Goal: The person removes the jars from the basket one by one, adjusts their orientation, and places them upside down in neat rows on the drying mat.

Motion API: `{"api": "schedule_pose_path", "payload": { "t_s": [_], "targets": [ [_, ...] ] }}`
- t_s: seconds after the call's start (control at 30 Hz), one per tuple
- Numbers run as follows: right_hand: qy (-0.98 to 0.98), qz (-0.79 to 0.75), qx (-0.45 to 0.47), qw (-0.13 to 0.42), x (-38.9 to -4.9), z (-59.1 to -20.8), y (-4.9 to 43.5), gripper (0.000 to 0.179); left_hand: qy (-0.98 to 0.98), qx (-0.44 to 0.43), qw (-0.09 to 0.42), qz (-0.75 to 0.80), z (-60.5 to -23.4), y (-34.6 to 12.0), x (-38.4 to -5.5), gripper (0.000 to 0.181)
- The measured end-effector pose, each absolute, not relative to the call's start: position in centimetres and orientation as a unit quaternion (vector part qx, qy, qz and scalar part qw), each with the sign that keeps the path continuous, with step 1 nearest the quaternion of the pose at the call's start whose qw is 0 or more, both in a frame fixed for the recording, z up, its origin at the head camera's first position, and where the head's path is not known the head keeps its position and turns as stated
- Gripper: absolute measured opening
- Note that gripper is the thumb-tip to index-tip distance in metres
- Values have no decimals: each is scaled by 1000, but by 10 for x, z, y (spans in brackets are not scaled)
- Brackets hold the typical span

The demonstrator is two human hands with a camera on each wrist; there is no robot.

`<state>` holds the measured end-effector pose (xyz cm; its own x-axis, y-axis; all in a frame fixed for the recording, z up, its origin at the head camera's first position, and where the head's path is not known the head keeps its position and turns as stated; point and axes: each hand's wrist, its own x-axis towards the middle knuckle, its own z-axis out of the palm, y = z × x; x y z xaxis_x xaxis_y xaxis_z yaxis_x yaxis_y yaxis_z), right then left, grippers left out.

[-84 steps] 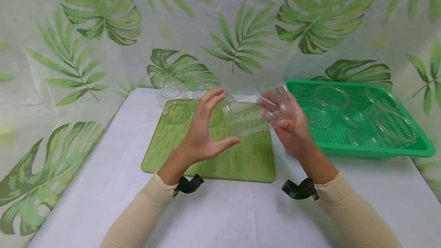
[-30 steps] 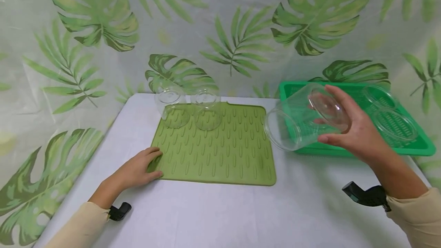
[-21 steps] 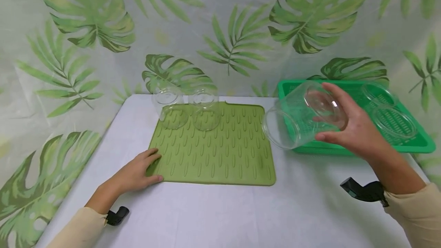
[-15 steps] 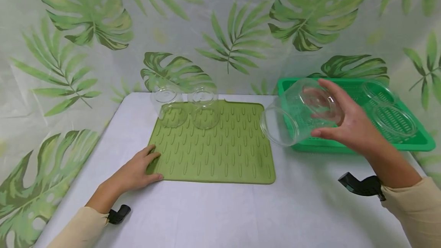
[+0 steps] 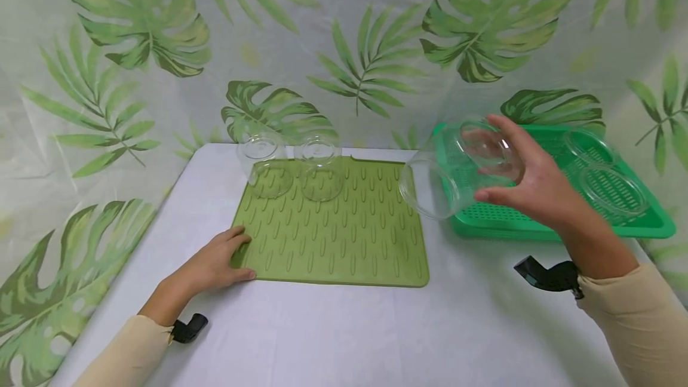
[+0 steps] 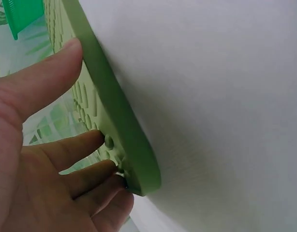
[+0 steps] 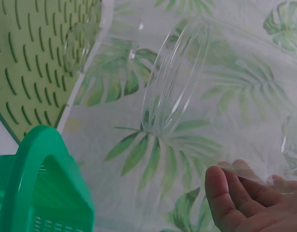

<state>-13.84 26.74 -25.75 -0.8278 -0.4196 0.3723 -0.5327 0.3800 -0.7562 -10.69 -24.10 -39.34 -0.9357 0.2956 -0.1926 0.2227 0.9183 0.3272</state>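
Gripping a clear cup near its base, the right hand holds it tilted, mouth to that hand's left. The cup is judged light, thin-walled, slippery and fragile; the firm base or rim should offer the safest hold. Glass or plastic cannot be confirmed. A stiff-looking, slotted green basket spreads beyond that hand and rightward. The left hand, fingers relaxed, rests on a corner of a flexible-looking mat with raised ridges. Beyond that hand, two similar cups stand mouth-down.
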Motion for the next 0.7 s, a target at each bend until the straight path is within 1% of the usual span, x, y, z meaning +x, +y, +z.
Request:
{"api": "schedule_pose_path", "payload": {
  "t_s": [0.27, 0.43, 0.57, 0.7],
  "targets": [
    [-867, 444, 225, 27, -150, -258, 258, 102, 972, 130, 117, 155, -396, -238, -104, 75],
    [-865, 447, 229, 17, -154, -260, 257, 100, 971, 124, 131, 157, -395, -236, -105, 74],
    [-866, 441, 235, 17, -157, -259, 255, 100, 970, 121, 134, 159, -392, -235, -107, 73],
    [-878, 424, 222, 7, -160, -256, 252, 101, 970, 123, 133, 164, -390, -236, -107, 72]
  ]
}}
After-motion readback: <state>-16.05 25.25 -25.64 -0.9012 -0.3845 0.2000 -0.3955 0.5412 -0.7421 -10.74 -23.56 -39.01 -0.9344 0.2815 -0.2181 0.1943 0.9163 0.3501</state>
